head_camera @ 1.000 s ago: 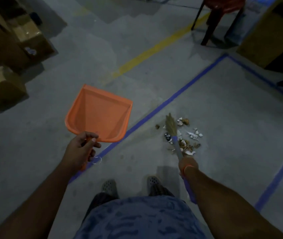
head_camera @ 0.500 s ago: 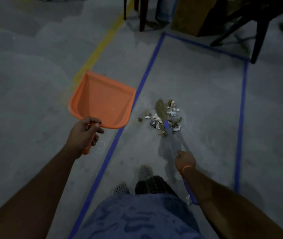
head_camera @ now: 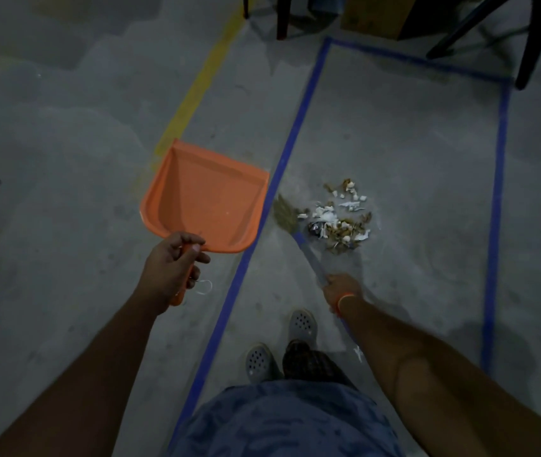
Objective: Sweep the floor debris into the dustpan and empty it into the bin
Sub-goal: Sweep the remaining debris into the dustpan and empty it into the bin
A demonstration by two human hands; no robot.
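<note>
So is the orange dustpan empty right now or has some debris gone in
Empty. The dustpan shows a bare orange inside, held by the left hand, while the debris lies on the floor beside the broom.

Dim, slightly soft picture; corners perhaps darker.

There is one orange dustpan (head_camera: 204,206), one little broom (head_camera: 298,232), and one pile of scraps (head_camera: 340,217) with too many small bits to count, lying on the floor (head_camera: 411,166) inside the blue tape lines (head_camera: 290,143). There are two hands, a left hand (head_camera: 172,267) and a right hand (head_camera: 341,288), two gray shoes (head_camera: 259,362), and one orange band (head_camera: 344,298) on the right wrist. Near the far edge of the floor there are one yellow line (head_camera: 196,90), one brown box (head_camera: 374,14), and four dark furniture legs (head_camera: 282,19) that show.
</note>
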